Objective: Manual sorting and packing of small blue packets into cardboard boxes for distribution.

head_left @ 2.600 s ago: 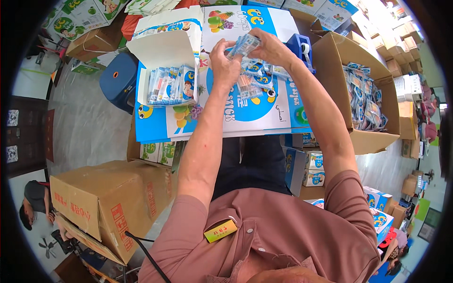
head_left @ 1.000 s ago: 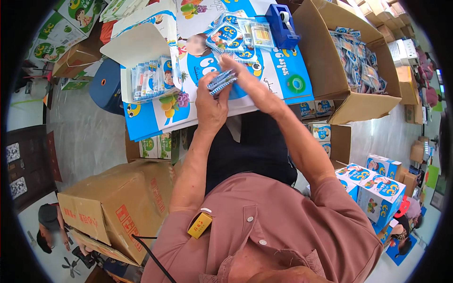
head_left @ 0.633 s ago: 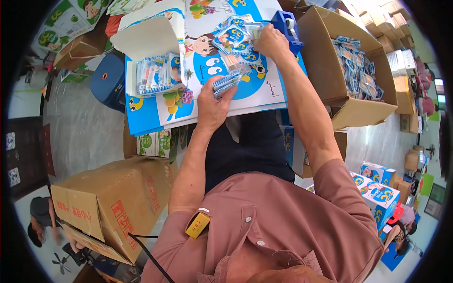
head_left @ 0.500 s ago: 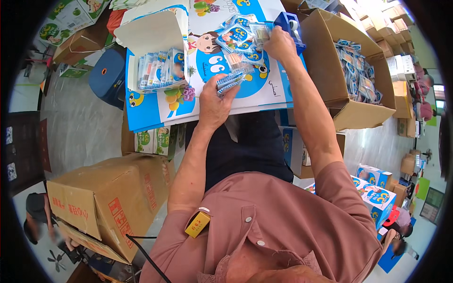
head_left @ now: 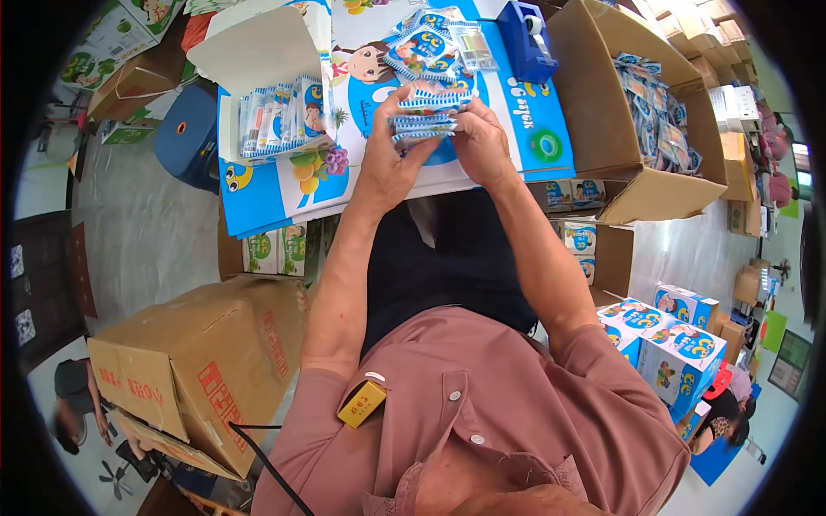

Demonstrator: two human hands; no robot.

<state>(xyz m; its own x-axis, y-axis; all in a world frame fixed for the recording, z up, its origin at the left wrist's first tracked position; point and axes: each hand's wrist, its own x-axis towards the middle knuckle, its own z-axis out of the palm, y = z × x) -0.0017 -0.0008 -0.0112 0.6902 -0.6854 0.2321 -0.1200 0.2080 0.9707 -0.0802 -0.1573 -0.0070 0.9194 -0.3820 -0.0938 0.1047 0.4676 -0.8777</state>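
My left hand [head_left: 387, 168] is closed round a small stack of blue-and-white snack packets [head_left: 423, 126], held on edge above the tabletop. My right hand [head_left: 484, 146] meets it from the other side, its fingers closed on packets at the stack's right end. Just beyond both hands lies a loose heap of similar packets [head_left: 426, 53], one of them turned with its clear side up. Left of my hands, an open white carton [head_left: 258, 47] holds a row of upright packets [head_left: 280, 116].
Printed blue-and-white cardboard [head_left: 357, 185] covers the work surface. A blue tape dispenser [head_left: 535, 64] and a green tape roll [head_left: 545, 144] sit at its right. Beside them stands an open cardboard box [head_left: 594, 112] with many packets. A blue stool [head_left: 185, 138] and large brown carton [head_left: 206, 344] are left.
My right hand has come back from the heap near the tape dispenser to the stack in my left hand. The green tape roll, previously behind my right arm, now shows.
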